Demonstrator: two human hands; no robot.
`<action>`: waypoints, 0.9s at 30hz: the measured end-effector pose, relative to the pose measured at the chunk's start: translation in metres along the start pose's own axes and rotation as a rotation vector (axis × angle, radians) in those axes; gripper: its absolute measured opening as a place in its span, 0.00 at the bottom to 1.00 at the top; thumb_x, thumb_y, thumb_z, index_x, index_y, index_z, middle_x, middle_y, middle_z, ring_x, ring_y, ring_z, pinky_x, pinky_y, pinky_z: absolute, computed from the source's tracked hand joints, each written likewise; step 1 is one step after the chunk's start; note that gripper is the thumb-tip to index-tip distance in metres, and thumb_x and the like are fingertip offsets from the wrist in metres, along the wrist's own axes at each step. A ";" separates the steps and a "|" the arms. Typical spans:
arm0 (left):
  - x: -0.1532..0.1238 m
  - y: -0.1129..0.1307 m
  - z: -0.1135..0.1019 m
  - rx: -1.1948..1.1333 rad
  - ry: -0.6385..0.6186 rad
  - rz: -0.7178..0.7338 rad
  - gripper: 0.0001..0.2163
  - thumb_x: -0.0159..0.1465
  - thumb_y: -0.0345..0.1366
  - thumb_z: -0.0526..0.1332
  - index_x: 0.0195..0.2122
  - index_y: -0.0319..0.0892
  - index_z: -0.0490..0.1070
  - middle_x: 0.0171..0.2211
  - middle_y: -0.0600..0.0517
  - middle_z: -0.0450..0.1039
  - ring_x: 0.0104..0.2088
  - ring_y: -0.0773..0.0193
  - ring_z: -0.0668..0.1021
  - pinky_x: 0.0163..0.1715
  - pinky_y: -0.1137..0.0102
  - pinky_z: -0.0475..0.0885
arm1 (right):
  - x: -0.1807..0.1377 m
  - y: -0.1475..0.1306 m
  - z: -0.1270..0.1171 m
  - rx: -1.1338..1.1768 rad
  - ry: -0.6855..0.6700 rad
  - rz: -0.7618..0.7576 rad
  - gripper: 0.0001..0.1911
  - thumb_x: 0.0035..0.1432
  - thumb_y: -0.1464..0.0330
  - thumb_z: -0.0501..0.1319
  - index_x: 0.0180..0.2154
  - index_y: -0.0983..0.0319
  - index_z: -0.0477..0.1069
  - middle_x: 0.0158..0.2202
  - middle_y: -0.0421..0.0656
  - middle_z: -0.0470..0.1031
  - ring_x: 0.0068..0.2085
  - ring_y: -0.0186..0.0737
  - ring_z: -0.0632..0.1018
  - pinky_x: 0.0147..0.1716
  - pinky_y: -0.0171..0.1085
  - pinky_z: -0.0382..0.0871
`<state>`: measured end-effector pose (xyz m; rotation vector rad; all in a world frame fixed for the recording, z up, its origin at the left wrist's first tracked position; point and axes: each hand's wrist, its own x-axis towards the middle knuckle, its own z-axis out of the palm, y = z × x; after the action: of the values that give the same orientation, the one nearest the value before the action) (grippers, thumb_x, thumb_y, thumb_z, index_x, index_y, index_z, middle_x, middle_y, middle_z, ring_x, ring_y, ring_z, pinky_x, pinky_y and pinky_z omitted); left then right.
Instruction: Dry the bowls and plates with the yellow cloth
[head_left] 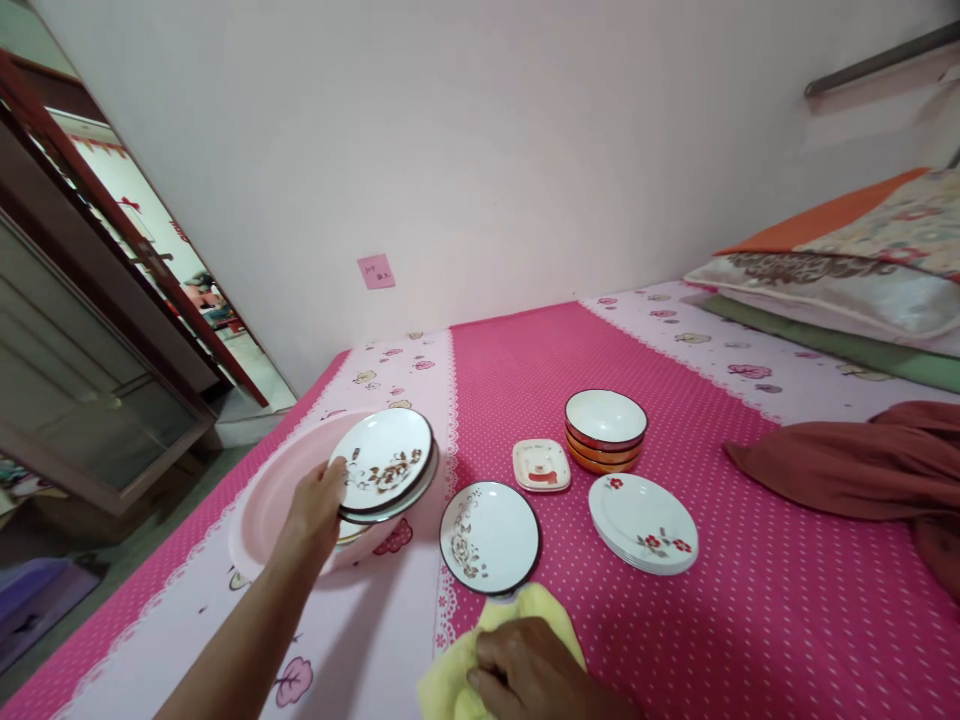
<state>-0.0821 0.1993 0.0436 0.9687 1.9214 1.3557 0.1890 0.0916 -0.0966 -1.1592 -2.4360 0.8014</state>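
Observation:
My left hand (319, 500) is closed on the left edge of a white plate (379, 450) with brown flowers and a dark rim. Under it are more dishes, at the right side of a pink basin (259, 500); I cannot tell whether they too are held. My right hand (529, 665) is closed on a yellow cloth (454, 675) low in the view. Just beyond the cloth, a similar dark-rimmed plate (495, 535) lies face up on the bedspread, its near edge by the cloth.
A small squarish dish (541, 466), several stacked bowls (606, 418) and a stack of red-flowered white plates (645, 520) stand on the pink bedspread (750, 620). Brown-red fabric (847, 460) and pillows (847, 285) lie right. A white wall (487, 150) rises behind.

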 end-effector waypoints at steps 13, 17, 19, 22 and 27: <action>-0.065 -0.071 0.106 -0.074 -0.326 0.020 0.15 0.72 0.46 0.61 0.45 0.39 0.78 0.40 0.47 0.82 0.38 0.58 0.83 0.41 0.60 0.79 | 0.004 0.001 0.002 0.065 0.052 -0.039 0.11 0.62 0.67 0.62 0.26 0.60 0.72 0.25 0.39 0.78 0.27 0.35 0.72 0.28 0.39 0.50; -0.054 -0.088 0.110 0.020 -0.277 0.063 0.16 0.71 0.46 0.64 0.51 0.40 0.76 0.50 0.47 0.79 0.46 0.55 0.82 0.46 0.56 0.79 | 0.006 0.002 0.003 0.049 0.027 -0.030 0.11 0.63 0.66 0.61 0.28 0.61 0.76 0.27 0.40 0.81 0.27 0.35 0.74 0.28 0.38 0.51; -0.051 -0.093 0.110 0.058 -0.268 0.085 0.15 0.72 0.45 0.64 0.53 0.41 0.76 0.52 0.46 0.78 0.48 0.54 0.81 0.48 0.55 0.79 | 0.006 0.002 0.003 0.036 0.017 -0.028 0.11 0.63 0.66 0.62 0.29 0.61 0.78 0.28 0.40 0.82 0.27 0.34 0.74 0.28 0.38 0.51; -0.050 -0.095 0.110 0.113 -0.262 0.115 0.14 0.72 0.45 0.63 0.52 0.40 0.76 0.51 0.46 0.78 0.49 0.54 0.81 0.51 0.53 0.78 | 0.005 0.000 0.001 0.022 0.013 -0.014 0.10 0.62 0.67 0.62 0.29 0.61 0.78 0.28 0.40 0.82 0.27 0.34 0.74 0.27 0.38 0.50; -0.045 -0.093 0.108 0.243 -0.254 0.181 0.13 0.72 0.44 0.63 0.50 0.40 0.76 0.50 0.46 0.79 0.49 0.54 0.81 0.52 0.52 0.77 | 0.002 -0.005 -0.006 0.053 0.007 -0.015 0.10 0.63 0.68 0.61 0.29 0.61 0.78 0.28 0.40 0.82 0.28 0.35 0.74 0.27 0.37 0.52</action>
<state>0.0085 0.1984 -0.0751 1.3918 1.8659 1.0479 0.1876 0.0929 -0.0894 -1.1208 -2.4003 0.8499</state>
